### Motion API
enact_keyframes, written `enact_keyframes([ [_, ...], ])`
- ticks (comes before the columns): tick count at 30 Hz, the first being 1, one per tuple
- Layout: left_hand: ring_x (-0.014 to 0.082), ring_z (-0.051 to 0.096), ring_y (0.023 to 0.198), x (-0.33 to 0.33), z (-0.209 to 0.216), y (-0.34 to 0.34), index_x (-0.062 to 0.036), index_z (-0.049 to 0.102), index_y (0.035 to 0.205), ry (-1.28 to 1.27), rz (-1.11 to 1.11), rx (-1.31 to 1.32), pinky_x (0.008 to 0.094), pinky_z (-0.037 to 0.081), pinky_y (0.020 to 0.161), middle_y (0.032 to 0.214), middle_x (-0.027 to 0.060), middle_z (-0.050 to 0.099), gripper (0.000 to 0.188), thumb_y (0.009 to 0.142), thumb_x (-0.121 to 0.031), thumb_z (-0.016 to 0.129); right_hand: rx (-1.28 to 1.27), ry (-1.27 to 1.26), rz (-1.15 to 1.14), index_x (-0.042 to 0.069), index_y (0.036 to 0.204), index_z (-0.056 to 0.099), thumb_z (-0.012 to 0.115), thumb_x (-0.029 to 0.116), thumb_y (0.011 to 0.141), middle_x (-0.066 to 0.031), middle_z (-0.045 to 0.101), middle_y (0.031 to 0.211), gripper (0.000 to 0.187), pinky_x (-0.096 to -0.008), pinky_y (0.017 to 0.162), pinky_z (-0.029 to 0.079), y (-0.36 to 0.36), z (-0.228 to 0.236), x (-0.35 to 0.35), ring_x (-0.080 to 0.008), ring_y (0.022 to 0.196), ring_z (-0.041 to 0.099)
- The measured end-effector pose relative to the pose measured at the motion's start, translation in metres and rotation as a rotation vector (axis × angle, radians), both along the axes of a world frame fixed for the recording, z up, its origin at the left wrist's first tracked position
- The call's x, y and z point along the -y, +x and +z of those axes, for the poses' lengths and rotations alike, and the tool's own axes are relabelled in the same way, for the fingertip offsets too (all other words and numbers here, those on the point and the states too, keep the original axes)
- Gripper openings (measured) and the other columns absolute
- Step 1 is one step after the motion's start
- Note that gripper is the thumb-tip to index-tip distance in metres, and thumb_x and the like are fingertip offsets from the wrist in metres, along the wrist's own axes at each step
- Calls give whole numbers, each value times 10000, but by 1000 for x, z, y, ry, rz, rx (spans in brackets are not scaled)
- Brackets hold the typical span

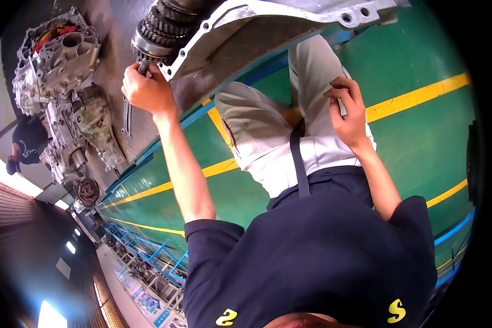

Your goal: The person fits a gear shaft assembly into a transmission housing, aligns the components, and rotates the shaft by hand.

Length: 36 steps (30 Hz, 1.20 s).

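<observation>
My left hand [149, 92] is closed around the end of a splined shaft [143, 66], at the foot of a stack of dark metal gears [167, 27]. Beside the gears lies a grey cast-metal housing [268, 19] with bolt holes along its flange. A slim metal wrench [127, 117] shows just below my left fingers; whether the hand touches it I cannot tell. My right hand [349, 112] hovers over my right thigh, its fingers loosely bent and apart, with nothing in it.
Several gearbox castings [57, 65] stand on the metal-topped bench [115, 27] at the left. Another person [30, 139] is beyond them. Yellow lines [415, 98] cross the green floor [415, 49]. Blue railings [153, 249] and racks of parts stand at lower left.
</observation>
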<state>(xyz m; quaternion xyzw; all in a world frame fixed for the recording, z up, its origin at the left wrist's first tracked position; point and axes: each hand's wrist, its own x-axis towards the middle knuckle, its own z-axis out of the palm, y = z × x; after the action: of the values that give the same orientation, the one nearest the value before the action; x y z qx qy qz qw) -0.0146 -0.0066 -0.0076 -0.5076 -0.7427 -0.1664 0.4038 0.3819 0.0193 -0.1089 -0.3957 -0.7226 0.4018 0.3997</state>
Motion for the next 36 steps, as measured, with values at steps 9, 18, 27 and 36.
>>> enact_keyframes([
  [9, 229, 524, 522, -16, 79, -31, -2, 665, 766, -949, 106, 877, 370, 433, 549, 602, 107, 588, 257, 823, -249, 710, 64, 174, 59, 17, 924, 648, 613, -80, 713, -157, 557, 1068, 235, -377, 800, 489, -19, 1, 2, -306, 954, 580],
  [18, 167, 514, 482, -11, 60, -33, -40, 659, 759, -949, 67, 978, 334, 412, 496, 572, 35, 559, 252, 800, -282, 717, 156, 237, 84, 17, 947, 654, 609, -66, 728, -160, 583, 1064, 238, -396, 799, 494, -14, -2, 10, -320, 935, 595],
  [27, 326, 564, 1034, 3, 5, 37, -32, 548, 1040, -148, 167, 171, 462, 360, 955, 1032, 132, 608, 358, 744, -146, 714, 185, 253, 50, 23, 935, 651, 597, -83, 718, -154, 579, 1051, 247, -395, 805, 493, -7, -3, 1, -318, 935, 600],
  [36, 201, 614, 975, -7, 57, 55, 20, 593, 1133, 169, -337, 742, 325, 479, 879, 1070, 125, 630, 256, 931, -132, 548, 175, 194, 34, 8, 933, 636, 578, -104, 740, -159, 574, 1058, 231, -401, 828, 493, -6, -1, -12, -334, 975, 589],
])
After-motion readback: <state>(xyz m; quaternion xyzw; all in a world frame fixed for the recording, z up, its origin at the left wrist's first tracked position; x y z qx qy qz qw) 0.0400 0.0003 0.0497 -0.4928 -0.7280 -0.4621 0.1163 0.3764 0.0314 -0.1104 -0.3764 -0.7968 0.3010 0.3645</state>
